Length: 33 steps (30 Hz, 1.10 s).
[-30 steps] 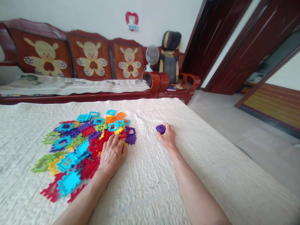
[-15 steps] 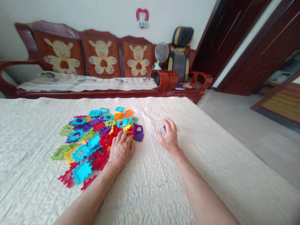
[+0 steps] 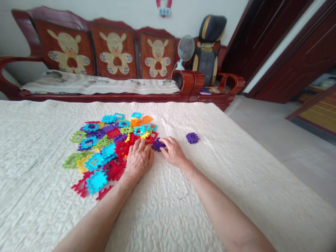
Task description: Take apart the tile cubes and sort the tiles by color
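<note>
A pile of flat, notched plastic building pieces lies on the white quilted cover (image 3: 223, 168), in red, blue, purple, green, yellow and orange. My left hand (image 3: 139, 159) rests palm down on the near right side of the pile, fingers stretched over red pieces (image 3: 122, 148). At the pile's right edge, my right hand (image 3: 173, 150) pinches a purple building piece (image 3: 158, 145) between thumb and fingers. Farther right, other purple pieces (image 3: 192, 138) sit by themselves in a small group, perhaps stacked. A light blue square piece (image 3: 96, 181) lies at the pile's near end.
Beyond the covered surface stands a wooden sofa (image 3: 126, 98) with bear-patterned cushions (image 3: 115, 52). A small fan (image 3: 186, 49) and a chair with a massage pad (image 3: 206, 64) are at its right end. Tiled floor (image 3: 296, 143) runs along the right side.
My right hand has moved left from the separate purple pieces, now uncovered, to a purple piece at the pile's edge. My left hand stays on the pile. The view has tilted slightly down.
</note>
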Tool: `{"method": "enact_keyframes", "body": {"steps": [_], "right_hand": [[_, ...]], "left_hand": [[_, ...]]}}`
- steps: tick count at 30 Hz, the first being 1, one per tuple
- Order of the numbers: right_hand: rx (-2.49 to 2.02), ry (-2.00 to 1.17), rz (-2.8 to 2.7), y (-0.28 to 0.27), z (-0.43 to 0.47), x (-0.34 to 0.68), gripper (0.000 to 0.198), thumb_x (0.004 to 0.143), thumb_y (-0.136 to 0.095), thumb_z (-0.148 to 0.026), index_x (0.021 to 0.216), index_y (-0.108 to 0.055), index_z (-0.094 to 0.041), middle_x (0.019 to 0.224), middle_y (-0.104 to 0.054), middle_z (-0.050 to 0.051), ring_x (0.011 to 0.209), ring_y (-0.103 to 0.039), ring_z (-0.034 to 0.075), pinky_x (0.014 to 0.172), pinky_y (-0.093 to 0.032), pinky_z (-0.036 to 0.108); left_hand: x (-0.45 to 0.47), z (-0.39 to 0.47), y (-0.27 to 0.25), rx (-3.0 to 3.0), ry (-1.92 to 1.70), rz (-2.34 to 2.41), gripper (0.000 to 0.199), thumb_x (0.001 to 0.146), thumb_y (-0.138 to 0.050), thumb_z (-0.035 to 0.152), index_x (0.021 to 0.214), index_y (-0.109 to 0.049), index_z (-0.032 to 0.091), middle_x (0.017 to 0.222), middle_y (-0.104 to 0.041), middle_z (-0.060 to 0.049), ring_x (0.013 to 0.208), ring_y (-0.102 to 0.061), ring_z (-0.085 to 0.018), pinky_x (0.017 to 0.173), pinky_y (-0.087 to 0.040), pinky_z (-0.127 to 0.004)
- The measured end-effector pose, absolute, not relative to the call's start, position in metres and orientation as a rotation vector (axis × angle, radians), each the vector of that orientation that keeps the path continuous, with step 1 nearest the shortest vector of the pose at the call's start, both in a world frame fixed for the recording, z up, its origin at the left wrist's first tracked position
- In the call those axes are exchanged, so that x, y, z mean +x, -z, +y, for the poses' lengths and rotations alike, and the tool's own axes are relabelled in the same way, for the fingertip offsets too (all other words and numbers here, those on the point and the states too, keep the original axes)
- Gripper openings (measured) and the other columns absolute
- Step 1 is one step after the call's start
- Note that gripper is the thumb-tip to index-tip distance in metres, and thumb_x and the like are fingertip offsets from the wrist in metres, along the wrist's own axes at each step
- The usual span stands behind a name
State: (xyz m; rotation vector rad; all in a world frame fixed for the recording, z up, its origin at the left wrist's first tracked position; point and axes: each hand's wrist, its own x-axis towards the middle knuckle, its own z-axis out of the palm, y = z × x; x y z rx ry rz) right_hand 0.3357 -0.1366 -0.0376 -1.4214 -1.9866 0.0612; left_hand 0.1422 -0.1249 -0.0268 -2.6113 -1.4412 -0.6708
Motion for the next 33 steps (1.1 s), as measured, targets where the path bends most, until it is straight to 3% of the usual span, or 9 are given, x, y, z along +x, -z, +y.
{"method": "enact_keyframes", "body": {"steps": [5, 9, 16, 24, 28, 33], "right_hand": [[-1.437, -0.065, -1.757, 0.047, -0.130, 0.343, 0.030, 0.095, -0.044, -0.024, 0.119, -0.062, -0.021, 0.105, -0.069, 0.009, 0.099, -0.065, 0.021, 0.089, -0.054, 0.036], [-1.544, -0.013, -1.625, 0.054, -0.123, 0.346, 0.036, 0.092, -0.044, -0.023, 0.126, -0.057, -0.019, 0.108, -0.070, 0.011, 0.099, -0.066, 0.024, 0.089, -0.055, 0.039], [-1.592, 0.155, -1.576, 0.054, -0.126, 0.345, 0.061, 0.077, -0.056, -0.019, 0.137, -0.045, -0.014, 0.125, -0.058, 0.017, 0.119, -0.053, 0.031, 0.103, -0.047, 0.049], [-1.747, 0.171, -1.676, 0.052, -0.130, 0.349, 0.036, 0.083, -0.063, -0.035, 0.114, -0.064, -0.016, 0.107, -0.062, 0.015, 0.106, -0.057, 0.031, 0.096, -0.048, 0.048], [-1.739, 0.157, -1.700, 0.051, -0.128, 0.350, 0.024, 0.083, -0.063, -0.031, 0.103, -0.068, -0.018, 0.104, -0.064, 0.012, 0.103, -0.058, 0.028, 0.096, -0.047, 0.044], [-1.842, 0.159, -1.643, 0.046, -0.131, 0.348, 0.041, 0.078, -0.064, -0.027, 0.116, -0.064, -0.012, 0.113, -0.060, 0.016, 0.108, -0.056, 0.029, 0.096, -0.045, 0.042]], "left_hand": [[0.142, -0.124, 0.028, -2.603, 0.665, -1.443, 0.038, 0.095, -0.046, 0.033, 0.123, -0.068, 0.021, 0.139, -0.059, -0.014, 0.133, -0.048, -0.036, 0.101, -0.047, -0.052], [0.141, -0.123, 0.031, -2.585, 0.649, -1.421, 0.038, 0.094, -0.047, 0.033, 0.123, -0.068, 0.022, 0.140, -0.058, -0.014, 0.134, -0.047, -0.036, 0.102, -0.046, -0.052], [0.142, -0.123, 0.029, -2.607, 0.650, -1.452, 0.038, 0.095, -0.046, 0.034, 0.123, -0.068, 0.022, 0.140, -0.058, -0.013, 0.134, -0.047, -0.036, 0.102, -0.046, -0.052], [0.143, -0.125, 0.027, -2.585, 0.642, -1.451, 0.038, 0.096, -0.044, 0.034, 0.124, -0.068, 0.023, 0.139, -0.059, -0.013, 0.133, -0.049, -0.035, 0.100, -0.047, -0.051], [0.142, -0.124, 0.028, -2.584, 0.641, -1.443, 0.038, 0.095, -0.046, 0.033, 0.123, -0.068, 0.022, 0.139, -0.059, -0.013, 0.133, -0.049, -0.035, 0.100, -0.047, -0.050], [0.141, -0.123, 0.030, -2.600, 0.679, -1.426, 0.036, 0.094, -0.049, 0.032, 0.122, -0.069, 0.021, 0.138, -0.059, -0.014, 0.133, -0.048, -0.036, 0.101, -0.047, -0.050]]}}
